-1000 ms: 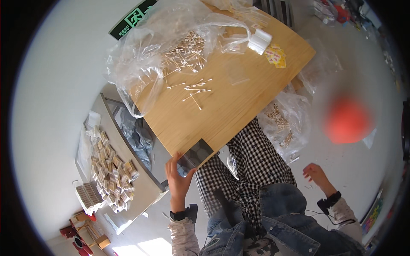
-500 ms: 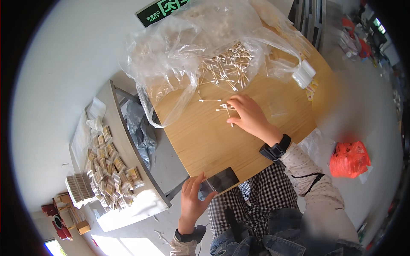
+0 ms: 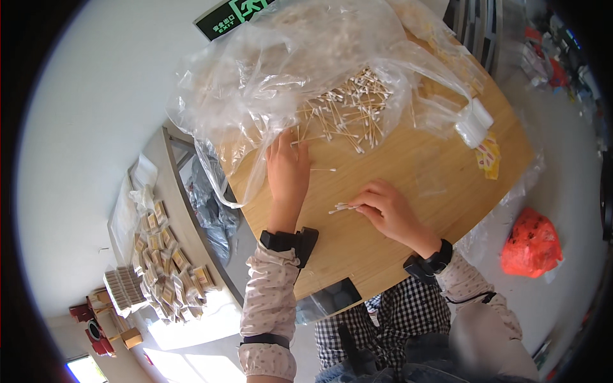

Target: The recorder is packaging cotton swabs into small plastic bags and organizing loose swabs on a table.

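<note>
My right hand (image 3: 391,210) is closed in a pinch on a few cotton swabs (image 3: 341,208), whose white tips stick out to the left above the wooden table (image 3: 319,236). Further left and farther off, my left hand (image 3: 288,175) reaches forward with fingers extended to the edge of a pile of loose cotton swabs (image 3: 357,112). A swab tip shows beside its fingertips; no swab is plainly held there. The pile spills from a large clear plastic bag (image 3: 255,76). One single swab (image 3: 324,170) lies apart, just right of my left hand.
A dark flat phone-like panel (image 3: 341,295) lies at the table's near edge. White rolls (image 3: 474,122) and yellow packets (image 3: 488,156) sit at the right. A side table holds many small packs (image 3: 167,255). A red bag (image 3: 530,244) rests on the floor.
My left hand has left the dark panel and moved forward to the swab pile. My right hand has drawn nearer with the gathered swabs in its fingers. The view has shifted slightly.
</note>
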Tool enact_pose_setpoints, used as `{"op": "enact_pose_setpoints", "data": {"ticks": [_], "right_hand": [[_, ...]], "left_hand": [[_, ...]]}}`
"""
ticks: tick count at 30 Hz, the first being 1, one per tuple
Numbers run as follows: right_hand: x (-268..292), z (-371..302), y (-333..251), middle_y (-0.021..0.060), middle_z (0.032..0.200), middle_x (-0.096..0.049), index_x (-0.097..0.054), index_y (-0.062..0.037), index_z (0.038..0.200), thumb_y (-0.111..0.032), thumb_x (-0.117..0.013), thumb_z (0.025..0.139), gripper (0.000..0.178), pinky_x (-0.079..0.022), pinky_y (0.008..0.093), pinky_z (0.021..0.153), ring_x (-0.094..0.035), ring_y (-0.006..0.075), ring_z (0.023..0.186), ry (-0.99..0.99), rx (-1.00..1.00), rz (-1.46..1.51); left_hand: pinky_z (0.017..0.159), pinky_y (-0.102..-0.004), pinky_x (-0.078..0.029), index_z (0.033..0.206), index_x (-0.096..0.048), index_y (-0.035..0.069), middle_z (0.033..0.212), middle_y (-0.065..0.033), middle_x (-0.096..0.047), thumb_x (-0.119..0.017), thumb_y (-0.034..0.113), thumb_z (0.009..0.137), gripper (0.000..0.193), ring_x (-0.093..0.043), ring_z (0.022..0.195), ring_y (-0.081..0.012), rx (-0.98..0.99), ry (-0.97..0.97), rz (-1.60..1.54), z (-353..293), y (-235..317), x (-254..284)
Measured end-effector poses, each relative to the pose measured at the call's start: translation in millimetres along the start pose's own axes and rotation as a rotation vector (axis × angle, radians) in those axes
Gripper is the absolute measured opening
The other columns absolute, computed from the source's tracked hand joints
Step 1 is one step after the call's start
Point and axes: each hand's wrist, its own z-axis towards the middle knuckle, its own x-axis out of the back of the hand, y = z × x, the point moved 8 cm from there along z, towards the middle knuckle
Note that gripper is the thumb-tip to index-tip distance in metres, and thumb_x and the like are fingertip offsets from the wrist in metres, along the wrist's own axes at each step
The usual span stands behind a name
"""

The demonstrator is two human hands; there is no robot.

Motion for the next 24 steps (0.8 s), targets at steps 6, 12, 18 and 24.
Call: {"op": "enact_pose_setpoints", "data": {"ticks": [6, 12, 18, 24], "right_hand": [[0, -3, 3, 0.007, 0.086, -0.061, -0.068, -0.0063, 0.089, -0.004, -0.07, 0.08, 0.01, -0.047, 0.0396, 0.074, -0.058, 0.0283, 0.084, 0.009, 0.027, 0.027], [1, -5, 4, 0.0058, 0.087, -0.061, -0.07, -0.0071, 0.092, -0.006, -0.071, 0.082, 0.01, -0.047, 0.0369, 0.074, -0.058, 0.0261, 0.083, 0.03, 0.055, 0.006], [0, -5, 3, 0.0062, 0.086, -0.06, -0.068, -0.0072, 0.09, -0.006, -0.07, 0.08, 0.01, -0.047, 0.0393, 0.075, -0.057, 0.0275, 0.084, 0.046, 0.048, -0.01], [-1, -7, 0, 0.0056, 0.087, -0.06, -0.068, -0.007, 0.09, -0.007, -0.07, 0.08, 0.01, -0.048, 0.0384, 0.076, -0.058, 0.0273, 0.084, 0.06, 0.074, 0.015]], "left_hand": [[0.089, -0.0446, -0.047, 0.111, -0.061, 0.003, 0.107, -0.0151, -0.063, -0.076, 0.028, 0.078, 0.044, -0.057, 0.104, -0.0356, -0.018, 0.043, 0.119, 21, 39, -30], [0.083, -0.0432, -0.049, 0.101, -0.061, 0.004, 0.102, -0.0127, -0.061, -0.078, 0.033, 0.077, 0.041, -0.057, 0.1, -0.0336, 0.014, 0.05, 0.117, 20, 48, -47], [0.08, -0.0444, -0.051, 0.097, -0.059, 0.003, 0.1, -0.0151, -0.058, -0.072, 0.022, 0.078, 0.03, -0.056, 0.104, -0.0346, 0.034, 0.045, 0.12, 18, 73, -47], [0.076, -0.0442, -0.051, 0.095, -0.059, 0.003, 0.099, -0.0142, -0.058, -0.065, 0.01, 0.08, 0.018, -0.057, 0.099, -0.0344, 0.044, -0.076, 0.05, -2, 59, -37]]}}
